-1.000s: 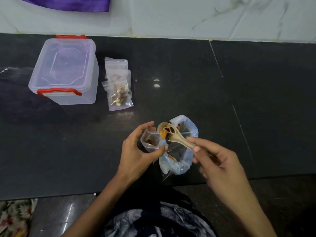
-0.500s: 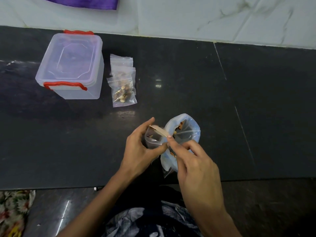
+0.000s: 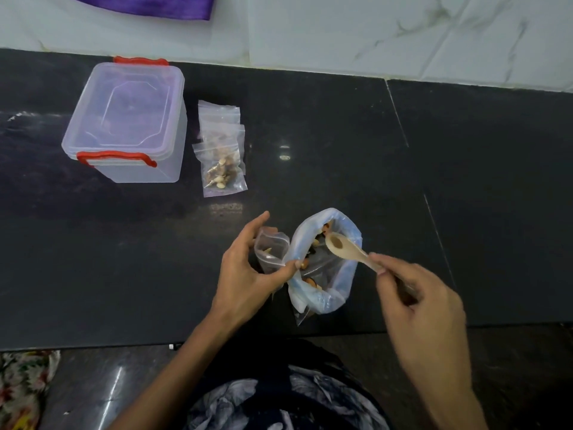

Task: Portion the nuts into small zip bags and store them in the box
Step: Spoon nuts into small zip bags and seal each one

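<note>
A big clear bag of mixed nuts (image 3: 325,290) stands open near the counter's front edge. Just left of it my left hand (image 3: 245,271) pinches a small zip bag (image 3: 271,248) open by its mouth; a few nuts lie inside. My right hand (image 3: 415,296) holds a pale wooden spoon (image 3: 341,248) by the handle, its empty bowl hovering over the big bag's opening. A filled small zip bag (image 3: 223,172) lies on a pile of empty zip bags (image 3: 218,114). The clear storage box (image 3: 127,125) with red clips stands at the back left, lid on.
The dark stone counter (image 3: 449,197) runs to a white marble wall (image 3: 372,32) at the back. A purple cloth (image 3: 148,4) hangs at the top left. A patterned fabric (image 3: 21,389) lies below the counter edge at the lower left.
The spoon went from above the big bag into the small zip bag, then came back out empty over the big bag. My left hand kept the small bag open.
</note>
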Tool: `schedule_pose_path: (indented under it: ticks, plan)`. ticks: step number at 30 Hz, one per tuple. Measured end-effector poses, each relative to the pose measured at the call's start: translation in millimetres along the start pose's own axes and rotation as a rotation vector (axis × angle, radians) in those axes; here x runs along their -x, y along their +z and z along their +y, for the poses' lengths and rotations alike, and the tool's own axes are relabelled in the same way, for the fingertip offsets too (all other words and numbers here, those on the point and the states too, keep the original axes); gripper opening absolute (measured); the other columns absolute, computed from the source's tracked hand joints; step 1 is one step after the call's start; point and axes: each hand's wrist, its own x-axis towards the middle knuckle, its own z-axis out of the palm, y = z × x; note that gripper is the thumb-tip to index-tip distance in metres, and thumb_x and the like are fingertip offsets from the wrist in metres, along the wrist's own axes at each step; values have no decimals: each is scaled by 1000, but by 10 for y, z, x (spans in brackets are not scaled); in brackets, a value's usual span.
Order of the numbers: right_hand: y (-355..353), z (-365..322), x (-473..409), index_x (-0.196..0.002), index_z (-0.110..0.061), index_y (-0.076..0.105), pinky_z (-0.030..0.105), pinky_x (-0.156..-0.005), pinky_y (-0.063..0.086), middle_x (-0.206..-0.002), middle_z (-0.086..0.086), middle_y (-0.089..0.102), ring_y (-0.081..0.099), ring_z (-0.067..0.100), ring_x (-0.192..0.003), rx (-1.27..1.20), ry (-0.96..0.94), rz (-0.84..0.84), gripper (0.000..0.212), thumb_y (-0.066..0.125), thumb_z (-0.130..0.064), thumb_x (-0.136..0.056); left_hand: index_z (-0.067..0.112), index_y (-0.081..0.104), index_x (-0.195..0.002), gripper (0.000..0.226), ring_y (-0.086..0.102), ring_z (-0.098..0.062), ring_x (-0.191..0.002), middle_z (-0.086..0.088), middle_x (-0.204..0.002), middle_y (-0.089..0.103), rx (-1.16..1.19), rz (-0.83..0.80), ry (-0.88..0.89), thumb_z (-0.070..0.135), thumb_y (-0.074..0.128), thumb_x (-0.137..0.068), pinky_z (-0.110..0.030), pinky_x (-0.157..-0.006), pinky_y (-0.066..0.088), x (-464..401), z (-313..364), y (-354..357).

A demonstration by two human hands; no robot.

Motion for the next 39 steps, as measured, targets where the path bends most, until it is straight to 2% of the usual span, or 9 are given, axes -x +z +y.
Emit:
schedule_pose_path:
  ticks: [4,11,14,18,22,25,29,34,39]
  plan:
    - [188,140,-97,-112,-27,67,13,-53,32,-78,-12,58,52,5,-62,136,95,-116,25,56,-20,-91,23,41,-138,86,62,1,-100,14,-108,63,-6,5,-41,31,81,-62,-15,-87,50,43,-24,-25]
    - [441,18,-80,-132,-32,52,15,-56,36,-89,-14,43,46,3,-70,293,-119,-222,37,45,-23,-97,32,43,-130,70,61,-3,-102,16,-113,60,-40,-17,-94,25,80,-71,-16,-78,53,65,-101,-49]
    - [341,50,-39,-127,-36,56,17,-52,31,-84,-14,41,45,6,-68,315,-162,-289,35,47,-22,-95,29,45,-130,68,62,2,-98,17,-110,59,5,-14,-122,25,78,-70,-12,-74,52,59,-91,-45]
    - [316,76,-68,-119,-30,63,12,-44,22,-76,-11,42,42,7,-55,351,-142,-195,36,61,-14,-87,28,47,-128,69,62,5,-95,18,-106,60,25,-6,-145,33,76,-66,-16,-75,55,60,-81,-51]
    - [434,41,-83,-133,-35,50,14,-53,33,-97,-11,50,46,3,-72,386,-188,-306,41,52,-20,-94,27,46,-128,63,60,14,-90,22,-101,58,-3,-16,-140,22,78,-73,-12,-72,53,62,-67,-51]
    - [302,31,-7,-127,-43,51,17,-51,32,-90,-17,44,45,4,-71,406,-201,-354,41,50,-18,-95,25,47,-129,63,60,14,-92,21,-102,59,-9,-10,-154,20,77,-74,-10,-73,51,63,-68,-55]
    - [125,50,-74,-127,-47,46,26,-63,46,-90,-15,43,48,7,-83,502,-197,-377,38,43,-24,-98,27,47,-128,62,57,16,-94,22,-105,58,-35,-8,-168,22,77,-74,-13,-75,52,75,-48,-61]
    - [125,-39,-166,-120,-39,53,25,-64,45,-93,-14,51,54,9,-85,549,-212,-427,31,34,-28,-98,26,51,-116,45,70,-14,-86,1,-103,66,171,-34,-356,16,73,-78,-29,-67,58,189,-1,-26]
    - [140,-33,-146,-115,-35,58,23,-66,47,-94,-11,62,57,6,-78,473,-197,-467,29,38,-26,-97,20,50,-113,39,72,-21,-75,-6,-88,72,483,-31,-511,7,67,-81,-30,-56,57,260,45,110]
